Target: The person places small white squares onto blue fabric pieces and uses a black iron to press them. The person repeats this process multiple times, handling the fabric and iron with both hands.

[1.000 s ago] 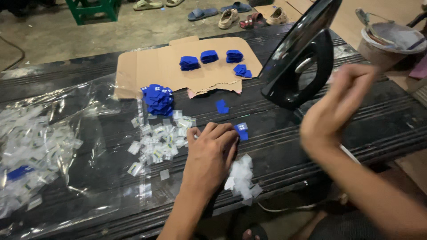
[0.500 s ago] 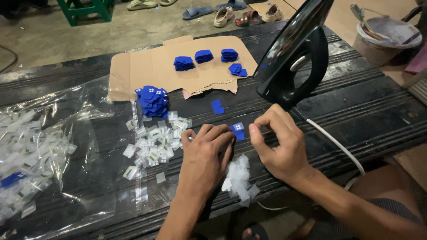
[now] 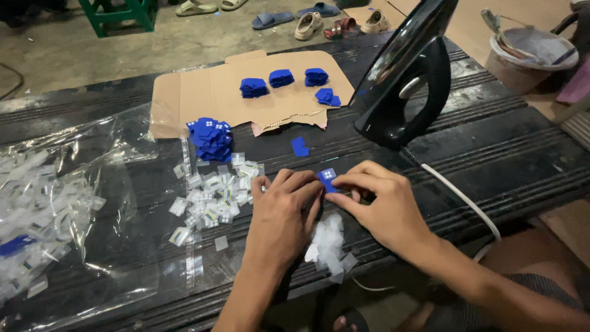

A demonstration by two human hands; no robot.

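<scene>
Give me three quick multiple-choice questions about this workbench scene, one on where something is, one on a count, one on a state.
1. Where does the black iron stand?
A. On the cardboard sheet
B. Upright on the dark table, beyond the right hand
C. On the floor

2. How many neat stacks of blue squares sit in a row on the cardboard sheet, the loose few beside them aside?
A. One
B. Three
C. Six

3. What are the hands doing?
A. Both resting flat and empty
B. Both gripping the iron
C. Meeting at a small blue square

Key: 1 B, its base rests on the table. 2 B, three piles are side by side. 3 C, the left hand and right hand pinch the small blue square.
</scene>
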